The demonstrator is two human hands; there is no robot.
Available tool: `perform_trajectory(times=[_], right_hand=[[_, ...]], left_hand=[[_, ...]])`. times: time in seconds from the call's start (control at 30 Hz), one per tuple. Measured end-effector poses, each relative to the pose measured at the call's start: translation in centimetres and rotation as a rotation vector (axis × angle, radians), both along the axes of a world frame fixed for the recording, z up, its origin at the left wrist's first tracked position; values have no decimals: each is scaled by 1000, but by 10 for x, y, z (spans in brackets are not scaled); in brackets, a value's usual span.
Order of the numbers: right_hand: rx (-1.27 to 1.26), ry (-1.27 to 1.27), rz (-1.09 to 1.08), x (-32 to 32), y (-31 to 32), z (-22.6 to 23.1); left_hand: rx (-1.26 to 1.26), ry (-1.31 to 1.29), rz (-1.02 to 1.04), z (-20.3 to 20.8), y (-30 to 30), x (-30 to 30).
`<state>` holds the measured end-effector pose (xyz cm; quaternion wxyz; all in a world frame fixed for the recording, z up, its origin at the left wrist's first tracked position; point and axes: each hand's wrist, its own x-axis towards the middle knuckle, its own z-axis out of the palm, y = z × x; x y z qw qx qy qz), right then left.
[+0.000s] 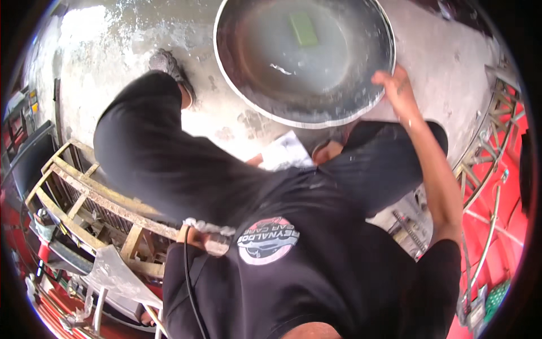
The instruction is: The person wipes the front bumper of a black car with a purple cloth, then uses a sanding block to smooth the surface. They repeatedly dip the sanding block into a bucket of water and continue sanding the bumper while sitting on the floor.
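Observation:
My right hand point(396, 90) is at the right edge of a large dark, round basin point(265, 110) with a pale rim. Its fingers are bent over the rim and closed on it. Cloudy water fills the basin's bottom, where a green rectangular block point(304, 29) lies, perhaps a sponge or soap. A small patch of skin between my legs appears to be my left hand point(255, 160), beside a white, flat piece point(288, 151). My left thigh and shirt cover most of that arm. Its fingers are hidden, so I cannot make out their hold.
A worn, yellowish slatted frame point(107, 195) is beside my left leg. Wet patches mark the concrete floor point(84, 90). Metal framework point(488, 152) stands in front of a red surface point(502, 226) at right. Red bars point(59, 313) lie at lower left.

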<state>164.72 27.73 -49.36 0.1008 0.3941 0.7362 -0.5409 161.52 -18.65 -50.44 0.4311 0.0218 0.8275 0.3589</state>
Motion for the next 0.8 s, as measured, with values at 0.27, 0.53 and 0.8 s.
perform_trajectory(times=[0.27, 0.53, 0.8], right_hand=[[63, -78, 284, -2, 0, 41], [261, 68, 525, 30, 29, 75], [274, 182, 515, 3, 27, 58]], left_hand=[[-66, 133, 209, 21, -77, -36], [233, 1028, -366, 177, 42, -69], [426, 199, -1484, -102, 154, 51]])
